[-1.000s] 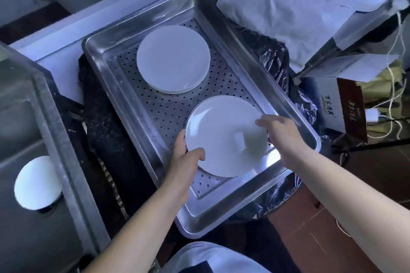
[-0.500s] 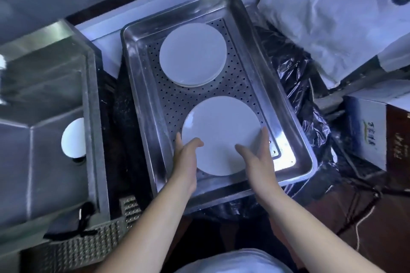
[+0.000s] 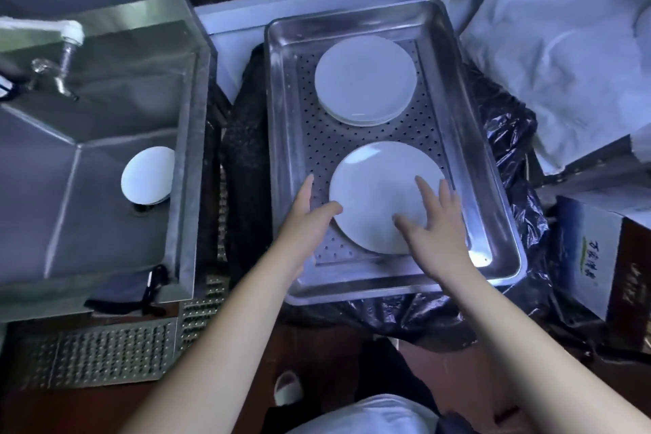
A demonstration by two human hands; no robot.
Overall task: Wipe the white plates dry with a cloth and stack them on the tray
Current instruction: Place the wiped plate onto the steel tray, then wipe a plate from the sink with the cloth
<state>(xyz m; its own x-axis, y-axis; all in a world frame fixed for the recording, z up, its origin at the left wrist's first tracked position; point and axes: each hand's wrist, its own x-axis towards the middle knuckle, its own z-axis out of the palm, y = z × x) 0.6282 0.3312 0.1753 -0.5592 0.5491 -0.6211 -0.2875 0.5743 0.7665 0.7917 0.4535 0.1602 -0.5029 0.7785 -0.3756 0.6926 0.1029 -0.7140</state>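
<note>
Perforated rectangular steel tray [image 3: 281,158] on black plastic sheeting [image 3: 507,137], steel sink [image 3: 186,158] at 9 o'clock.
Tray's long axis runs 12–6; round white plate [image 3: 380,187] flat at its 6 end, left hand [image 3: 305,222] and right hand [image 3: 435,232] over the plate's rim, fingers spread, straight.

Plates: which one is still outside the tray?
The plate in the sink, left, over the drain. The other two sit on the tray: a far stack and the near plate.
</note>
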